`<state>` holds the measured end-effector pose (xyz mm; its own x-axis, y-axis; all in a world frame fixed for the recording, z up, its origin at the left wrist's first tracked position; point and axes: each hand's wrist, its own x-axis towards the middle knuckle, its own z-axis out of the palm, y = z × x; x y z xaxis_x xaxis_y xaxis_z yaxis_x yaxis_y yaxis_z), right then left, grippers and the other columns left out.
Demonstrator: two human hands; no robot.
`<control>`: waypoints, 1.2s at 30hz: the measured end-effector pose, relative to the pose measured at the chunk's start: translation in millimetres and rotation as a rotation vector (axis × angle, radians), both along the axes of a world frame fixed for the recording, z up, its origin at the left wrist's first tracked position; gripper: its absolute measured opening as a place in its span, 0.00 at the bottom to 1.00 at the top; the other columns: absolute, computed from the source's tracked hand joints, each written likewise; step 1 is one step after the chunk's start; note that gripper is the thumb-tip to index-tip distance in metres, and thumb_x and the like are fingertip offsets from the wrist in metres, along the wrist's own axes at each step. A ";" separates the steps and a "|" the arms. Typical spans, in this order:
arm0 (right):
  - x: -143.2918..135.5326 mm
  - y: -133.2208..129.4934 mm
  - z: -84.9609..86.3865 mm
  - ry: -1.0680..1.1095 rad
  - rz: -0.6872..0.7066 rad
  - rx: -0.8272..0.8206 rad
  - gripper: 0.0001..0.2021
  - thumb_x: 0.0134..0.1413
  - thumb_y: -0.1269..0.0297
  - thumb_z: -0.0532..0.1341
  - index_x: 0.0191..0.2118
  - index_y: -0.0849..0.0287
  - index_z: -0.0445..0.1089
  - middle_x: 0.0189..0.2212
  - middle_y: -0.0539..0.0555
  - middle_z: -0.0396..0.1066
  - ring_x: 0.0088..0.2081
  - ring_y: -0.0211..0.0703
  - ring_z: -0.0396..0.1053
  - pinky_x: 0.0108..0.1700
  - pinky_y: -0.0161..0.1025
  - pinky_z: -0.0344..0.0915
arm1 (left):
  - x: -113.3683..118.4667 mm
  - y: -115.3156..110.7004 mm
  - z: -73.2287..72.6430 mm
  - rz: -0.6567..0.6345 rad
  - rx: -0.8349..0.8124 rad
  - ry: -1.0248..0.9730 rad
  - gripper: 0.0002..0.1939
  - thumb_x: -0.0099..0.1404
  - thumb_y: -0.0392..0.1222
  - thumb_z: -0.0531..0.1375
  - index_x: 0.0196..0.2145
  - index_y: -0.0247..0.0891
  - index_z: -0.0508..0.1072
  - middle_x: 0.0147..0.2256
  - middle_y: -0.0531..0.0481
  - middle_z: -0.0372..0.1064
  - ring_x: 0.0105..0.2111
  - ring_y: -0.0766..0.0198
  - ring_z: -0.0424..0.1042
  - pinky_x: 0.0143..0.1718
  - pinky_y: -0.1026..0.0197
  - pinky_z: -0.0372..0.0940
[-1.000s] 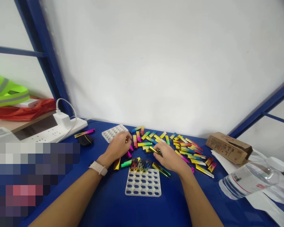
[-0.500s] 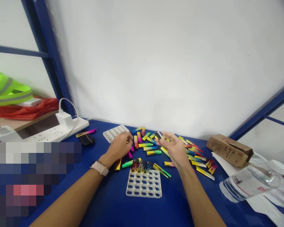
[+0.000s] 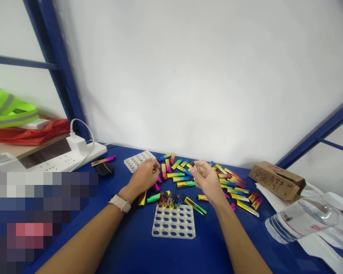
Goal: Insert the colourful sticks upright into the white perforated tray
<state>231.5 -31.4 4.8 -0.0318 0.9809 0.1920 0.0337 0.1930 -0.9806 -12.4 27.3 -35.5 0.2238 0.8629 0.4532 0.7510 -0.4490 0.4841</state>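
Observation:
My left hand (image 3: 145, 176), with a light watch band on the wrist, hovers closed over the left side of the pile. A small gold bit shows at its fingers; what it holds is hidden. My right hand (image 3: 208, 180) is closed on a lighter (image 3: 195, 166), mostly covered by the fingers. Shiny multicoloured lighters (image 3: 185, 184) lie scattered around and between both hands. Below them, a white tray (image 3: 173, 232) with rows of oval holes lies on the blue table. Three lighters (image 3: 170, 200) with black tops stand in its far row.
A second white holed tray (image 3: 137, 160) lies behind my left hand. At left are a black mouse-like object (image 3: 105, 169), one lone lighter (image 3: 103, 161) and a white power strip (image 3: 64, 161). A cardboard box (image 3: 276, 179) and a clear bottle (image 3: 302, 219) occupy the right.
The lighter in my right hand has turned and is now more covered by the fingers, which have curled in. My right hand moved slightly left. The left hand has hardly moved.

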 end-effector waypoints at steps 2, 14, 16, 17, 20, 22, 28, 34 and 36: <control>-1.2 -0.5 1.3 -0.014 -0.023 0.018 0.19 0.55 0.46 0.66 0.41 0.56 0.67 0.29 0.47 0.65 0.18 0.28 0.51 0.19 0.32 0.50 | 0.1 0.0 0.2 0.003 0.002 0.003 0.08 0.61 0.32 0.53 0.33 0.40 0.71 0.34 0.47 0.71 0.36 0.56 0.71 0.39 0.56 0.63; -5.4 2.0 0.4 0.159 0.061 -0.187 0.29 0.57 0.36 0.56 0.22 0.58 0.60 0.16 0.43 0.48 0.16 0.29 0.41 0.19 0.31 0.38 | -0.2 0.7 -0.5 0.005 -0.004 0.001 0.09 0.61 0.32 0.53 0.34 0.40 0.72 0.34 0.48 0.71 0.36 0.56 0.71 0.38 0.57 0.63; -5.0 4.0 -2.5 0.164 0.079 -0.222 0.27 0.58 0.39 0.55 0.20 0.57 0.56 0.15 0.42 0.45 0.16 0.28 0.39 0.19 0.31 0.37 | -0.1 0.4 -0.3 0.005 -0.008 0.004 0.08 0.61 0.32 0.53 0.34 0.40 0.72 0.34 0.47 0.71 0.36 0.56 0.71 0.39 0.56 0.63; -4.7 4.9 -3.7 0.167 0.088 -0.235 0.26 0.58 0.41 0.54 0.20 0.57 0.55 0.14 0.41 0.44 0.15 0.28 0.38 0.18 0.31 0.36 | -0.1 0.3 -0.2 0.005 -0.008 0.004 0.08 0.62 0.32 0.53 0.34 0.40 0.72 0.34 0.47 0.71 0.36 0.56 0.71 0.39 0.56 0.63; -3.7 6.5 -5.6 0.171 0.109 -0.243 0.23 0.58 0.45 0.53 0.21 0.56 0.55 0.14 0.41 0.44 0.15 0.29 0.37 0.18 0.30 0.35 | 0.0 0.1 0.1 0.003 -0.005 0.008 0.08 0.62 0.32 0.53 0.34 0.40 0.71 0.34 0.47 0.71 0.36 0.56 0.71 0.39 0.56 0.63; -3.5 6.8 -5.9 0.185 0.111 -0.225 0.23 0.58 0.44 0.54 0.21 0.55 0.54 0.14 0.41 0.45 0.15 0.29 0.37 0.17 0.30 0.36 | -0.1 0.2 0.1 0.005 -0.001 0.008 0.08 0.62 0.32 0.53 0.33 0.40 0.71 0.34 0.47 0.71 0.37 0.56 0.71 0.40 0.56 0.63; -4.7 7.8 -7.4 0.175 0.073 -0.196 0.25 0.58 0.40 0.54 0.21 0.55 0.55 0.14 0.41 0.44 0.15 0.29 0.37 0.17 0.30 0.36 | -0.6 0.9 -0.7 0.001 0.005 0.003 0.08 0.61 0.32 0.54 0.33 0.40 0.72 0.34 0.48 0.72 0.36 0.56 0.71 0.39 0.57 0.64; -0.8 3.9 -0.7 0.215 0.088 -0.164 0.25 0.60 0.40 0.53 0.25 0.57 0.59 0.16 0.42 0.47 0.16 0.29 0.39 0.19 0.31 0.37 | -0.1 0.9 -0.9 0.000 0.010 0.005 0.08 0.62 0.32 0.54 0.33 0.40 0.72 0.34 0.47 0.72 0.36 0.56 0.71 0.39 0.56 0.63; 3.6 -0.2 5.0 0.182 0.162 -0.146 0.25 0.60 0.37 0.54 0.32 0.57 0.65 0.20 0.43 0.53 0.18 0.30 0.43 0.20 0.31 0.40 | -0.1 0.8 -0.7 -0.002 0.011 0.002 0.08 0.62 0.33 0.54 0.33 0.40 0.71 0.34 0.47 0.71 0.36 0.56 0.71 0.39 0.56 0.63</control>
<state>235.1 -31.6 9.8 -0.1681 0.9836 0.0658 -0.1650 0.0377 -0.9856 -12.5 28.1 -36.2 0.2263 0.8575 0.4621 0.7508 -0.4558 0.4781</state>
